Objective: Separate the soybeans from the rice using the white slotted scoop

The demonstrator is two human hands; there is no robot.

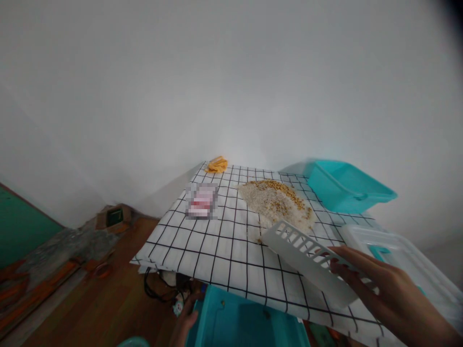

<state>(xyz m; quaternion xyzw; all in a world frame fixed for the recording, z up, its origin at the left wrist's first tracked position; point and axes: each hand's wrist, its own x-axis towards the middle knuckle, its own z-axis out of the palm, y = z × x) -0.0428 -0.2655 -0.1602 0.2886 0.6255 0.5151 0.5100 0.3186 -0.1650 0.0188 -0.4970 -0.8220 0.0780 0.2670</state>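
My right hand point(383, 289) grips a white slotted plastic tray point(307, 255) by its near edge, holding it tilted over the table. Just beyond the tray lies a heap of white rice mixed with yellow beans point(277, 200) on the white tablecloth with black grid lines point(217, 246). My left hand point(186, 320) is low at the table's front edge, its fingers curled on the rim of a teal plastic bin point(246, 323) below the table.
A teal basin point(347, 185) stands at the back right by the wall. A clear lidded container point(405, 255) sits at the right. A yellow cloth point(217, 165) and a small packet point(201, 200) lie at the back left. Cables hang under the table; wood floor left.
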